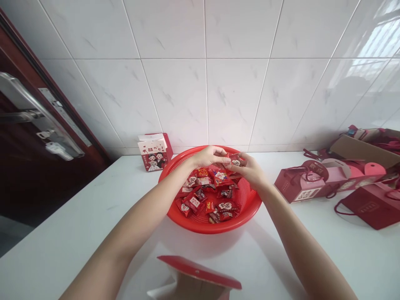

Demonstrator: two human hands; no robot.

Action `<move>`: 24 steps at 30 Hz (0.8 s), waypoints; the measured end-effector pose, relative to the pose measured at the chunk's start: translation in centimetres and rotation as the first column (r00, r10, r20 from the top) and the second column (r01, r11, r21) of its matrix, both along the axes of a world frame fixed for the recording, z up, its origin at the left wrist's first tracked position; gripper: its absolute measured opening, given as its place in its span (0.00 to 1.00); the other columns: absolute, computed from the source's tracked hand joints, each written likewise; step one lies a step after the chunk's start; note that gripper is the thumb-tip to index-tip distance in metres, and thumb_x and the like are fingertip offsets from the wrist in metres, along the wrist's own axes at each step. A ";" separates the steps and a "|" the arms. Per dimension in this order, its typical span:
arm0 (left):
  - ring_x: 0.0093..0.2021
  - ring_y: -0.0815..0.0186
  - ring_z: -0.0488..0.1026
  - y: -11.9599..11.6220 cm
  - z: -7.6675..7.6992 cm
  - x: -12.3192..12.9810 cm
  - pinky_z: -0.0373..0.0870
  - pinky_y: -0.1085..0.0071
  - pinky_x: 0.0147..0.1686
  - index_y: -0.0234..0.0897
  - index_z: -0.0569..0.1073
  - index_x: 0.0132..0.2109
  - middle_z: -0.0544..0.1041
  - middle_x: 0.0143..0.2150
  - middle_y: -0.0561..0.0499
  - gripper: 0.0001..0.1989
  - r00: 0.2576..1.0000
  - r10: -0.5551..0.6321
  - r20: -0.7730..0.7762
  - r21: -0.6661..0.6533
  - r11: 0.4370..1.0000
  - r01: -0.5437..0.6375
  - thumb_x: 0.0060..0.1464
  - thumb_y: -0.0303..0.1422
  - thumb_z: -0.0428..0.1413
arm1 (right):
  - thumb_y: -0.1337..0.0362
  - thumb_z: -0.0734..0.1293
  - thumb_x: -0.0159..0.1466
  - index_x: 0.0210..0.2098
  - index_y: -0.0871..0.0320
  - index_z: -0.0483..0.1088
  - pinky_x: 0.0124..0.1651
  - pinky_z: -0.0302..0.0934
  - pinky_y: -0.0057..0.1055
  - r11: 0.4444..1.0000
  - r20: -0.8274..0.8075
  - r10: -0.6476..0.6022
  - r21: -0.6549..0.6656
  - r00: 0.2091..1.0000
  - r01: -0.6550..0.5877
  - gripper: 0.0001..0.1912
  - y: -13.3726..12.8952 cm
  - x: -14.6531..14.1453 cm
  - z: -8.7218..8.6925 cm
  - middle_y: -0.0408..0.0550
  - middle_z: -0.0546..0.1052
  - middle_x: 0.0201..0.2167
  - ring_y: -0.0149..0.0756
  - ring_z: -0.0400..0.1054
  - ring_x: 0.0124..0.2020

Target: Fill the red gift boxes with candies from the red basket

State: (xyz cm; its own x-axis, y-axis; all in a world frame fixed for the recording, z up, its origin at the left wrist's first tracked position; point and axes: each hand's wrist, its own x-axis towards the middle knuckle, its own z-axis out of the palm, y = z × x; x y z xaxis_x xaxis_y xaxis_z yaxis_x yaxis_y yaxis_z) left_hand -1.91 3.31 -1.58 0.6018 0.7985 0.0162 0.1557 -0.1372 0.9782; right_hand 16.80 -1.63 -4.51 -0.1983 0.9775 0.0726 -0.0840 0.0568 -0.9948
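Note:
A red perforated plastic basket (215,228) holds several wrapped candies (193,201) in red and brown wrappers. Over its far side, my left hand (210,157) and my right hand (250,168) meet at a small dark-red candy packet (236,162). The right hand's thumb and fingers grip this packet. My left fingers are curled in and pressed on the packet's left end, partly hiding it. Close to me at the bottom stands an open gift box (200,287) with a raised red flap; the frame cuts off its lower part.
A printed box with a cartoon couple (153,154) stands against the tiled wall, left of the basket. On the right are several dark-red and pink handled gift boxes (298,183) and a cardboard carton (356,150). A brown door (28,146) with a metal handle borders the white table's left side.

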 end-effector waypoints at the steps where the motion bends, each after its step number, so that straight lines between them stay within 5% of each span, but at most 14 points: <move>1: 0.34 0.66 0.78 0.0 0.1 0.0 0.75 0.66 0.41 0.31 0.77 0.34 0.80 0.32 0.50 0.20 1.000 -0.011 0.008 -0.013 1.000 0.011 0.42 0.40 0.74 | 0.59 0.80 0.48 0.39 0.57 0.69 0.34 0.74 0.34 1.000 -0.002 0.008 0.011 1.000 -0.008 0.23 0.0 0.1 0.0 0.44 0.81 0.31 0.39 0.78 0.34; 9: 0.31 0.67 0.77 0.4 0.3 -0.4 0.75 0.65 0.41 0.33 0.77 0.36 0.81 0.34 0.50 0.20 0.999 0.020 0.028 -0.115 0.993 -0.017 0.49 0.47 0.69 | 0.55 0.82 0.45 0.39 0.57 0.71 0.35 0.74 0.33 0.998 -0.051 0.033 0.046 0.998 -0.031 0.27 -0.3 0.3 0.6 0.44 0.81 0.32 0.35 0.77 0.30; 13: 0.32 0.63 0.79 0.7 0.3 -0.7 0.75 0.63 0.41 0.35 0.79 0.36 0.82 0.32 0.48 0.22 0.978 -0.017 -0.207 -0.234 0.972 -0.033 0.57 0.52 0.59 | 0.58 0.82 0.43 0.34 0.57 0.70 0.35 0.75 0.34 0.996 -0.077 -0.086 0.019 0.993 0.087 0.25 -0.1 0.3 0.6 0.42 0.79 0.30 0.36 0.76 0.31; 19: 0.37 0.59 0.82 -0.1 -0.8 0.2 0.76 0.67 0.39 0.39 0.81 0.35 0.85 0.34 0.47 0.14 0.651 -0.421 -0.632 -0.381 0.900 0.212 0.47 0.45 0.64 | 0.66 0.79 0.47 0.33 0.55 0.68 0.35 0.77 0.37 0.990 -0.019 -0.139 -0.026 0.990 0.138 0.19 0.1 0.1 0.3 0.42 0.78 0.27 0.37 0.77 0.28; 24: 0.26 0.55 0.78 -0.8 -3.1 1.5 0.77 0.60 0.31 0.37 0.75 0.20 0.79 0.21 0.43 0.19 0.405 -0.419 -0.813 -0.375 0.908 0.185 0.34 0.45 0.73 | 0.71 0.76 0.48 0.33 0.54 0.67 0.32 0.76 0.34 0.986 0.003 -0.155 -0.065 0.988 0.155 0.17 0.0 -0.2 0.3 0.40 0.78 0.26 0.37 0.78 0.29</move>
